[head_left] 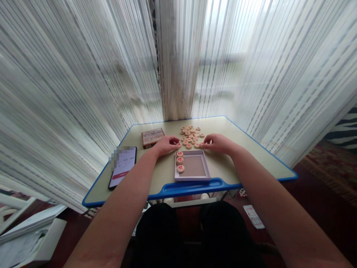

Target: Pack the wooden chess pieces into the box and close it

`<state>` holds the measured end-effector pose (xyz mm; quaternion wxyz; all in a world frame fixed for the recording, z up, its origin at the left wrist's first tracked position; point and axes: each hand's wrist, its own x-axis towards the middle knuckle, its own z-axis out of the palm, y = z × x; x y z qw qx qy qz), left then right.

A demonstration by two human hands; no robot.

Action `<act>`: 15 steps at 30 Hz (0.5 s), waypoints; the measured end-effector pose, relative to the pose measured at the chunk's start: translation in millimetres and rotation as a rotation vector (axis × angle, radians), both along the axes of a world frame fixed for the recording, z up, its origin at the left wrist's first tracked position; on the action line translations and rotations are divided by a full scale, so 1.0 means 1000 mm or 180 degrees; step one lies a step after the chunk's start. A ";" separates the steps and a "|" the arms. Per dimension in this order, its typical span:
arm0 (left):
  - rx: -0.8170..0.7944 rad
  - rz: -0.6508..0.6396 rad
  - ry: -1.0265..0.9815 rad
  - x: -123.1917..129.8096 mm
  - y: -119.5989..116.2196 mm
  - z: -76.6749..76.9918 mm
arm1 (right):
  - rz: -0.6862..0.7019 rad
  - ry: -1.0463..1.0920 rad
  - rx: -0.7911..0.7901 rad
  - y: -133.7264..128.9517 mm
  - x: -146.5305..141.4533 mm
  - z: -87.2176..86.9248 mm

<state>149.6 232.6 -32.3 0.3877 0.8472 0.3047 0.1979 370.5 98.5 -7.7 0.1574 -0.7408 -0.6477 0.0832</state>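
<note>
My left hand has its fingertips closed on a round wooden Chinese chess piece, just beyond the tray's far left corner. On the other side, the thumb and fingers of my right hand pinch another Chinese chess piece at the pile's near right edge. Between and beyond the hands lies a loose pile of pieces, some with red characters facing up. Nearer me, a shallow pale tray holds three red-marked pieces in a column along its left wall, the middle one among them.
A printed box stands left of the pile. A phone showing a timer lies at the table's left edge. The cream table has a blue rim with a molded groove at the front. Striped curtains hang behind it.
</note>
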 end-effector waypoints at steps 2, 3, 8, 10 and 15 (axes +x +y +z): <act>-0.0026 -0.0029 -0.0007 0.000 -0.002 0.001 | -0.0013 0.0007 -0.0074 0.000 0.000 -0.001; -0.0020 -0.0021 0.0005 0.000 -0.003 0.002 | -0.0018 0.0007 -0.0093 0.000 0.001 -0.001; 0.0010 -0.0043 0.0041 0.001 -0.005 0.005 | -0.0029 -0.0007 -0.0123 0.001 0.001 -0.002; 0.0024 -0.0064 0.0039 0.001 -0.006 0.005 | -0.0028 0.0017 -0.0144 0.001 0.001 -0.002; -0.0079 -0.0086 -0.0053 0.001 -0.006 0.005 | -0.0078 0.0004 -0.0127 0.000 0.001 -0.003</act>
